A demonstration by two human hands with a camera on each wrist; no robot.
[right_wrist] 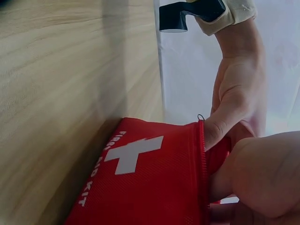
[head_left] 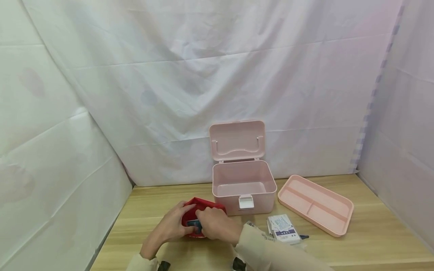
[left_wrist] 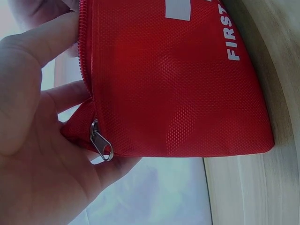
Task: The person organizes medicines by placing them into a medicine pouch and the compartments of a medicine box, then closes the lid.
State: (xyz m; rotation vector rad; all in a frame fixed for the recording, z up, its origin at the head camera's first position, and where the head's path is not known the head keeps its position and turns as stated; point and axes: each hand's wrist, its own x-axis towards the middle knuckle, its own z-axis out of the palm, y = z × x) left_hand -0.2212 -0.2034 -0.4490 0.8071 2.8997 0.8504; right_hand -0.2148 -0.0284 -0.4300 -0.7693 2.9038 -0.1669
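A red first aid pouch (head_left: pixel 200 203) with white lettering and a white cross stands on the table, its zip open at the top. My left hand (head_left: pixel 169 225) grips the pouch by its open edge, thumb on the near side and fingers at the far side, next to the metal zip pull (left_wrist: pixel 101 143). My right hand (head_left: pixel 217 224) reaches into the mouth of the pouch; its fingertips are hidden inside, and I cannot tell what they hold. Between the hands, a dark teal item (head_left: pixel 194 225) shows at the opening.
Behind and right of the pouch stands a pink box (head_left: pixel 234 205) with its lid (head_left: pixel 237 139) raised. A pink divided tray (head_left: pixel 330 212) lies to its right. In front of them are white packets (head_left: pixel 283 227) and a dark-tipped thing (head_left: pixel 304 237). White cloth (head_left: pixel 169 94) hangs behind.
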